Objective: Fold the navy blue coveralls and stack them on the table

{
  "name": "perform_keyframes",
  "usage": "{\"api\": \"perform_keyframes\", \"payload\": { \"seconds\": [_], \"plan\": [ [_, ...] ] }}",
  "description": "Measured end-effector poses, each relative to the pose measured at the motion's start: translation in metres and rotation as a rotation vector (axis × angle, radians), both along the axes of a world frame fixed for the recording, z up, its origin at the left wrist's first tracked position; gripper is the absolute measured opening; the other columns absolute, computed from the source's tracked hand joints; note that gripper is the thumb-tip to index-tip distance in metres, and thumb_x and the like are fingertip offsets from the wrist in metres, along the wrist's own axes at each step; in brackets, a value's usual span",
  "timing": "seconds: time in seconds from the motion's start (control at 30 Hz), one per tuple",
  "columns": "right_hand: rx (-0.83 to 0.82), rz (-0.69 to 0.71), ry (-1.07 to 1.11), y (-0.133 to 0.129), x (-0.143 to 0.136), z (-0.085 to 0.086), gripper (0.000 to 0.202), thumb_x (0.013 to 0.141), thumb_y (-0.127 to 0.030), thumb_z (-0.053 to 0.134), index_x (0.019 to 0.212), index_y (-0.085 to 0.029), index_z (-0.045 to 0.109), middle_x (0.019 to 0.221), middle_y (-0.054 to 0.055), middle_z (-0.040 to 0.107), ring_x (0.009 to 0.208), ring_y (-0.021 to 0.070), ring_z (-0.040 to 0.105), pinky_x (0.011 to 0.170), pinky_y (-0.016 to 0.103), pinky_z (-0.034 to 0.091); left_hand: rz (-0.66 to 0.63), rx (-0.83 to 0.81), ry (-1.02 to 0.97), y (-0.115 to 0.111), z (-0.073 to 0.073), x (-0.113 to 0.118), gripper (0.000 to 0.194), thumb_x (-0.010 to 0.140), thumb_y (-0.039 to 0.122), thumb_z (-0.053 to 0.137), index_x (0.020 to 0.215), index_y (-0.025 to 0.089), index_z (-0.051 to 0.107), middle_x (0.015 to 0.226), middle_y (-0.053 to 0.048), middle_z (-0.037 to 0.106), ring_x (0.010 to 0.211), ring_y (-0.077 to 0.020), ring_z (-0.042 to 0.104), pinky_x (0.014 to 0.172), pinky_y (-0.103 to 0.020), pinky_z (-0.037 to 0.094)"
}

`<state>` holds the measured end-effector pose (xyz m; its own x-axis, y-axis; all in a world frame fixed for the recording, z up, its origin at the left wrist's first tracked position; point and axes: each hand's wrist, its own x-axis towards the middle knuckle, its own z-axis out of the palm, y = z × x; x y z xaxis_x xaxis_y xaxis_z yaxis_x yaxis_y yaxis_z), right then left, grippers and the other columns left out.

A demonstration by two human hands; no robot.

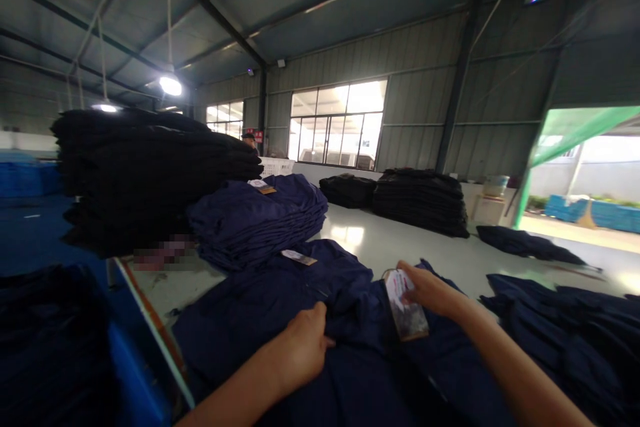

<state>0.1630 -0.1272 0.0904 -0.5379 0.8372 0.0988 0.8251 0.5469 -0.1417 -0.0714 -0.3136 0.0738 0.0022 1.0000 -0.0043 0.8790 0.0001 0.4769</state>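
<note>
A navy garment [360, 367] lies loosely spread in front of me on the table. My left hand [304, 341] is closed on a fold of its cloth, the fingertips partly hidden. To the right, my right hand [425, 285] pinches a printed hang tag [407, 313] at the garment's upper edge; whether cloth is caught under the fingers too, I cannot tell. Just beyond my left hand lies another navy garment [250, 300], with its own tag [299, 257] on top. Behind it stands a folded navy stack [260, 220], also tagged.
A tall pile of black garments [150, 173] rises at the left beside the table edge [155, 327]. More black stacks [420, 200] stand on the far side of the white table [345, 217]. Loose navy garments [565, 327] lie at the right. A person [249, 140] is partly visible behind the piles.
</note>
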Motion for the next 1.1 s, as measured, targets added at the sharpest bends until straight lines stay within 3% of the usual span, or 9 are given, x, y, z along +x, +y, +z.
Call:
{"api": "perform_keyframes", "payload": {
  "seconds": [0.13, 0.27, 0.4, 0.53, 0.7, 0.87, 1.0, 1.1],
  "plan": [
    [0.076, 0.026, -0.037, 0.01, -0.044, 0.029, 0.035, 0.069, -0.015, 0.056, 0.102, -0.019, 0.046, 0.094, 0.006, 0.062, 0.087, 0.0195, 0.056, 0.074, 0.025, 0.036, 0.086, -0.005, -0.048, 0.002, 0.026, -0.029, 0.018, 0.081, 0.028, 0.049, 0.096, 0.017, 0.052, 0.105, -0.01, 0.064, 0.097, -0.021, 0.059, 0.081, -0.026, 0.043],
    [0.16, 0.059, -0.041, 0.02, -0.092, 0.05, 0.04, 0.071, -0.016, 0.057, 0.109, -0.016, 0.044, 0.099, 0.009, 0.062, 0.091, 0.0207, 0.057, 0.074, 0.025, 0.036, 0.149, 0.043, -0.167, 0.008, 0.046, -0.065, 0.012, 0.079, 0.029, 0.05, 0.085, 0.019, 0.052, 0.101, -0.006, 0.064, 0.094, -0.0198, 0.059, 0.077, -0.025, 0.044],
    [0.196, 0.092, -0.002, 0.032, -0.144, 0.06, 0.051, 0.072, -0.017, 0.058, 0.12, -0.013, 0.04, 0.109, 0.013, 0.061, 0.1, 0.0225, 0.056, 0.076, 0.025, 0.037, 0.232, 0.01, -0.367, 0.019, 0.049, -0.108, 0.013, 0.077, 0.033, 0.05, 0.079, 0.019, 0.05, 0.085, -0.001, 0.065, 0.078, -0.0168, 0.061, 0.059, -0.022, 0.045],
    [0.188, 0.098, -0.008, 0.05, -0.197, 0.059, 0.072, 0.069, -0.015, 0.06, 0.134, -0.014, 0.029, 0.11, 0.014, 0.062, 0.1, 0.0255, 0.058, 0.077, 0.028, 0.039, 0.326, -0.049, -0.413, 0.032, 0.045, -0.15, 0.021, 0.073, 0.039, 0.055, 0.079, 0.02, 0.048, 0.077, 0.001, 0.062, 0.067, -0.0152, 0.06, 0.049, -0.02, 0.042],
    [0.197, 0.126, -0.017, 0.068, -0.254, 0.033, 0.087, 0.069, -0.012, 0.057, 0.143, -0.016, 0.011, 0.117, 0.016, 0.059, 0.107, 0.0284, 0.053, 0.083, 0.033, 0.037, 0.397, -0.011, -0.143, 0.042, 0.03, -0.192, 0.024, 0.073, 0.04, 0.054, 0.08, 0.017, 0.055, 0.096, -0.006, 0.065, 0.087, -0.0218, 0.062, 0.065, -0.025, 0.046],
    [0.187, 0.196, 0.004, 0.076, -0.286, -0.013, 0.088, 0.065, -0.009, 0.055, 0.143, -0.019, 0.016, 0.126, 0.012, 0.052, 0.115, 0.0248, 0.046, 0.093, 0.033, 0.03, 0.449, -0.037, -0.033, 0.041, -0.008, -0.219, 0.024, 0.069, 0.035, 0.057, 0.082, 0.016, 0.061, 0.097, -0.008, 0.068, 0.094, -0.0265, 0.061, 0.078, -0.031, 0.045],
    [0.162, 0.212, 0.038, 0.081, -0.293, -0.046, 0.08, 0.068, -0.016, 0.054, 0.141, -0.015, 0.022, 0.131, 0.014, 0.047, 0.119, 0.0255, 0.042, 0.094, 0.034, 0.029, 0.464, -0.044, 0.057, 0.038, -0.028, -0.214, 0.039, 0.071, 0.035, 0.059, 0.104, 0.014, 0.059, 0.111, -0.011, 0.064, 0.105, -0.0253, 0.057, 0.086, -0.03, 0.043],
    [0.147, 0.225, 0.052, 0.083, -0.292, -0.06, 0.077, 0.073, -0.021, 0.05, 0.142, -0.013, 0.019, 0.136, 0.015, 0.043, 0.122, 0.0244, 0.039, 0.097, 0.035, 0.027, 0.586, 0.025, 0.246, 0.033, -0.02, -0.191, 0.057, 0.068, 0.026, 0.063, 0.121, 0.013, 0.05, 0.124, -0.016, 0.054, 0.115, -0.0307, 0.049, 0.093, -0.042, 0.04]
  ]
}}
